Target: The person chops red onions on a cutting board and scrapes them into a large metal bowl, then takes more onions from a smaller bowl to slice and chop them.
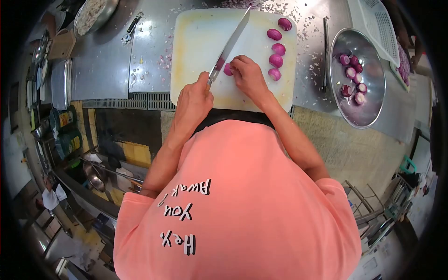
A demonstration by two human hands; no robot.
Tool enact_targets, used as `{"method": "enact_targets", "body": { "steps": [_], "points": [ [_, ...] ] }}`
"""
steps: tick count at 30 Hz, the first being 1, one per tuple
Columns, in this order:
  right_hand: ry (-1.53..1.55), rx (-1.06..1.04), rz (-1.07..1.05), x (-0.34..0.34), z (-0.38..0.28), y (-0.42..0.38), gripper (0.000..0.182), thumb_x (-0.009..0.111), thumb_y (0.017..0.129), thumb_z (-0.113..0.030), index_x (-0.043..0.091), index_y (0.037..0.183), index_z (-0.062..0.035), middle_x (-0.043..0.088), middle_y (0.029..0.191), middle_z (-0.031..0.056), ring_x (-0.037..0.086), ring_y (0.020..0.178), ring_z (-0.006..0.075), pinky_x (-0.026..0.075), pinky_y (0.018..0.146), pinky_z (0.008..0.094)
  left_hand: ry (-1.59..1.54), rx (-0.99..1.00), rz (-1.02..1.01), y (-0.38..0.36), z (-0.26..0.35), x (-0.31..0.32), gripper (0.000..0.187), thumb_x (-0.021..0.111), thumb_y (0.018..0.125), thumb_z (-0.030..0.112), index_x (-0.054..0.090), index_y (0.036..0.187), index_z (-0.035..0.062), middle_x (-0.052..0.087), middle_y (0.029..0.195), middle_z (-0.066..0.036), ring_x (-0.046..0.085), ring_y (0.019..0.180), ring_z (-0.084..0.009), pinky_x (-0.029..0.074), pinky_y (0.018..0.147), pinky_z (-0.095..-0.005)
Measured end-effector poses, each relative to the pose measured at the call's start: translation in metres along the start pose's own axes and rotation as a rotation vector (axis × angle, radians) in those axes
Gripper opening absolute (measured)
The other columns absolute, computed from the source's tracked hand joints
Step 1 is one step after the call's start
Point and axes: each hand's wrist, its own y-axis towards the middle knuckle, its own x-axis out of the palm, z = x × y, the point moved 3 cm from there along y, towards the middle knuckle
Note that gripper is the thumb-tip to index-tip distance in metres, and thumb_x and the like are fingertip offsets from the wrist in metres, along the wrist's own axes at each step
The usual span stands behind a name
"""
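Note:
My left hand (193, 100) is closed around the handle of a long kitchen knife (232, 41), whose blade points up and away across the white cutting board (200, 42). The fingers of my right hand (248, 77) are bent onto a peeled red onion piece (227, 69) just right of the blade. Another purple onion piece (220, 63) lies against the blade near the handle. Several peeled red onion pieces (276, 60) form a column along the board's right side.
Right of the board, a metal bowl (357, 109) holds several red onions, beside a dark rod-like tool (325, 56). Chopped onion bits litter the steel counter (100, 70). A white perforated basket (378, 28) stands at far right, and another filled bowl (95, 16) at upper left.

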Motion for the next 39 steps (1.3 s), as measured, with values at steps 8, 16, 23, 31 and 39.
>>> {"method": "enact_targets", "body": {
  "steps": [8,16,23,31,39],
  "points": [
    [-0.103,-0.011,-0.018,0.002,0.0,0.001,0.009,0.059,0.081,0.001,0.063,0.089,-0.0011,0.059,0.088,0.0143,0.058,0.085,0.035,0.049,0.073,0.0437,0.101,0.137,0.067,0.041,-0.004,0.037,0.03,0.059,0.081,0.002,0.049,0.109,0.0008,0.059,0.069,-0.022,0.061,0.069,-0.0439,0.046,0.061,-0.0486],
    [-0.075,0.003,0.074,0.004,0.0,-0.006,0.006,0.059,0.082,0.0,0.062,0.087,-0.0015,0.059,0.086,0.0147,0.059,0.082,0.036,0.049,0.072,0.0447,0.102,0.111,0.059,0.034,0.007,0.039,0.025,0.059,0.08,0.003,0.048,0.102,0.0005,0.06,0.07,-0.025,0.061,0.072,-0.0474,0.045,0.062,-0.052],
    [-0.019,0.001,0.101,0.005,0.004,-0.012,0.006,0.06,0.081,0.002,0.061,0.087,0.0,0.059,0.085,0.0154,0.059,0.081,0.0361,0.05,0.07,0.0442,0.078,0.112,0.031,0.029,0.004,0.042,0.022,0.059,0.081,0.001,0.046,0.098,0.0001,0.058,0.067,-0.024,0.06,0.068,-0.0468,0.044,0.061,-0.0524],
    [-0.001,-0.028,0.165,0.005,0.006,-0.014,0.005,0.06,0.08,0.004,0.061,0.083,0.0009,0.059,0.082,0.016,0.06,0.078,0.0363,0.05,0.068,0.0439,0.061,0.066,-0.016,0.022,0.01,0.035,0.024,0.06,0.08,0.001,0.047,0.1,0.0002,0.057,0.065,-0.021,0.059,0.067,-0.0456,0.045,0.06,-0.0489],
    [-0.079,0.003,0.182,0.003,0.0,-0.008,0.004,0.062,0.081,-0.003,0.064,0.083,-0.0016,0.061,0.087,0.0149,0.06,0.085,0.0341,0.051,0.071,0.0444,0.012,0.049,0.035,0.027,0.016,0.004,0.037,0.064,0.08,0.008,0.052,0.115,0.0037,0.059,0.072,-0.024,0.062,0.071,-0.044,0.048,0.065,-0.0466]
  ]
}}
